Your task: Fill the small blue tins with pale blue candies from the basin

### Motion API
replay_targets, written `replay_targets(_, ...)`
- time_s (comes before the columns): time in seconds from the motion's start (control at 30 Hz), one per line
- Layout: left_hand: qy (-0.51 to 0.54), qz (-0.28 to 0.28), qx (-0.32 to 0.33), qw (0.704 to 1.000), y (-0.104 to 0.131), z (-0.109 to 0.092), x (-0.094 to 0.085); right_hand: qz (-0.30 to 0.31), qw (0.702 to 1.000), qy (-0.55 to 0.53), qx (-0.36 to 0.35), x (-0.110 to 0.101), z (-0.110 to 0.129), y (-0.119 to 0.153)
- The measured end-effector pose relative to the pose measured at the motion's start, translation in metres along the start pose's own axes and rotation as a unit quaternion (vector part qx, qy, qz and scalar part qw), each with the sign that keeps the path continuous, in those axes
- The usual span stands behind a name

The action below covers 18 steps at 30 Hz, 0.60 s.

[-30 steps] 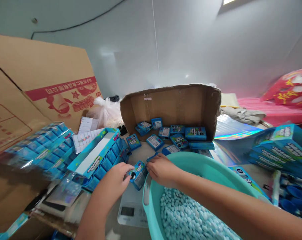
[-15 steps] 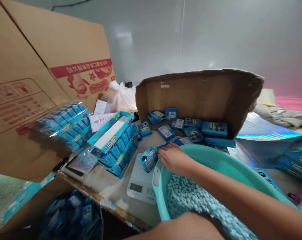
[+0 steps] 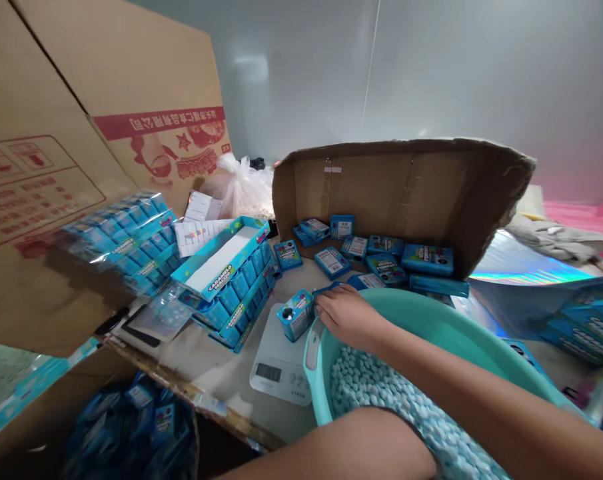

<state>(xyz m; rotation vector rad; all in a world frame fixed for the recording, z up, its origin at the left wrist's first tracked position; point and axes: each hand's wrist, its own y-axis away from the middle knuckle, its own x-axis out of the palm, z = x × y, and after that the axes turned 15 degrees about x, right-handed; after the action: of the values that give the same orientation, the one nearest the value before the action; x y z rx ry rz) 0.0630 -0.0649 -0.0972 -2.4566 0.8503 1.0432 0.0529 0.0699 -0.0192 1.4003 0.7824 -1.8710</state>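
Note:
My right hand (image 3: 348, 317) reaches across the teal basin (image 3: 434, 313), its fingers curled at a small blue box (image 3: 327, 289) just past the rim; the fingers hide part of that box. At the bottom, my left hand (image 3: 398, 430) bends down into the pale blue candies (image 3: 368, 380) in the basin, and its fingers are hidden. Left of my right hand, an upright blue candy box (image 3: 296, 315) stands on the white scale (image 3: 280, 367).
Blue boxes (image 3: 332, 263) lie before a brown cardboard flap (image 3: 376, 193). Filled display trays (image 3: 236, 293) stand left of the scale, with wrapped packs (image 3: 136, 243) beyond. A carton of blue boxes (image 3: 164, 423) sits below the table edge (image 3: 216, 407). More packs (image 3: 591, 320) are at right.
The view has shifted slightly. My left forearm and wrist show more at the bottom. My right hand stays at the same box beside the rim.

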Motion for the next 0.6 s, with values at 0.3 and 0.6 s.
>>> replay_targets(0.3, 0.019, 0.062, -0.018, 0.998, 0.019, -0.004, -0.007, 0.002, 1.000, -0.005, 0.004, -0.002, 0.001, 0.001)
replay_targets(0.6, 0.061, -0.156, 0.083, 0.982, 0.040, -0.049, -0.122, 0.011, 1.000, -0.012, 0.005, 0.000, 0.002, -0.003)
